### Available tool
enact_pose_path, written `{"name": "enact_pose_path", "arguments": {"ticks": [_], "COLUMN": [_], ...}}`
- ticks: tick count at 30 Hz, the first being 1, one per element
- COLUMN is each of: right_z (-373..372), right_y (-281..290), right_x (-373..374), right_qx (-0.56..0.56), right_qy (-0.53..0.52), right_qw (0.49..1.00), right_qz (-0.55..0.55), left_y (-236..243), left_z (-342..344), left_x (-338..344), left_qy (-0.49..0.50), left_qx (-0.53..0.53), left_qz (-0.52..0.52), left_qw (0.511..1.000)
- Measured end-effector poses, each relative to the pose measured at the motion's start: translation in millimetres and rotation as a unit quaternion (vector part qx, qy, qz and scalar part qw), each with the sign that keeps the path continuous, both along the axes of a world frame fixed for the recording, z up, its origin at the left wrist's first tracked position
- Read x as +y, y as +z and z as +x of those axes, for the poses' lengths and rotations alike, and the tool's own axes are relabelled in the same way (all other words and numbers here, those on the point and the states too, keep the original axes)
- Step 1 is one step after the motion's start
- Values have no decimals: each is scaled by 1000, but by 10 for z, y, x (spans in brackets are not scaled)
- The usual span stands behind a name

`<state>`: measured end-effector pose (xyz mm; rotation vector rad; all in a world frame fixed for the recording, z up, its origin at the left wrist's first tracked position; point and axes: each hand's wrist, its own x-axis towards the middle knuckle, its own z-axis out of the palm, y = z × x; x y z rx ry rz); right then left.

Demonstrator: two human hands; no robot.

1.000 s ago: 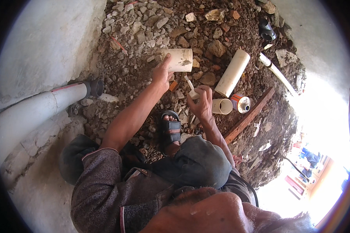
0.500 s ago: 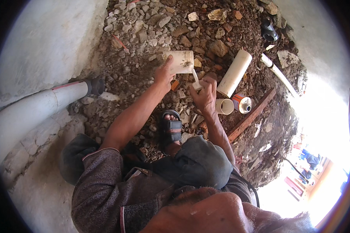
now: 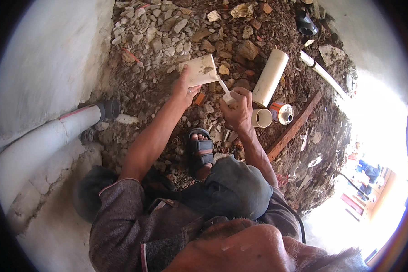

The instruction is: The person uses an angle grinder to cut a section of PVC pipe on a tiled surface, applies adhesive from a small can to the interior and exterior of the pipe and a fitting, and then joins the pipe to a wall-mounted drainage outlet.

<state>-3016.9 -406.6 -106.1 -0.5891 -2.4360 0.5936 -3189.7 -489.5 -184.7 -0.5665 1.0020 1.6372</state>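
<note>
A short piece of white plastic pipe (image 3: 197,70), smudged with dirt, is in my left hand (image 3: 184,92), the thumb along its near left side and the fingers beneath. My right hand (image 3: 239,108) is closed round a small white applicator (image 3: 223,85) with a thin stem and a wider block at the grip. The stem's tip meets the pipe's right rim. Just right of my right hand, a cut pipe ring (image 3: 261,118) stands beside an orange and white can (image 3: 282,112) with a round neck.
A longer white pipe (image 3: 271,78) lies on the rubble. Right of it are a reddish wooden plank (image 3: 295,127), a thin white pipe (image 3: 324,75) and a dark grey fitting (image 3: 307,25). On the left, a large white pipe (image 3: 45,131) with a dark collar (image 3: 109,109) runs along the wall.
The held pipe has tilted, its right end rising a little. The applicator stays at its right rim, now angled slightly more sideways. The whole view has shifted slightly.
</note>
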Motion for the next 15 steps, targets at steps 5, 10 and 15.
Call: {"name": "enact_pose_path", "arguments": {"ticks": [5,10,15], "right_z": [443,1645,2450], "right_y": [347,640,619], "right_x": [300,1023,1370], "right_qx": [-13,-60,-157], "right_qy": [-140,-410,-452], "right_qw": [990,910,877], "right_qz": [-5,2,55], "left_y": [-96,-34,-122], "left_z": [-89,-31,39], "left_x": [-66,-92,-71], "left_qy": [-41,-90,-112], "left_qx": [19,73,88], "left_qz": [-8,-58,-86], "left_qw": [999,992,986]}}
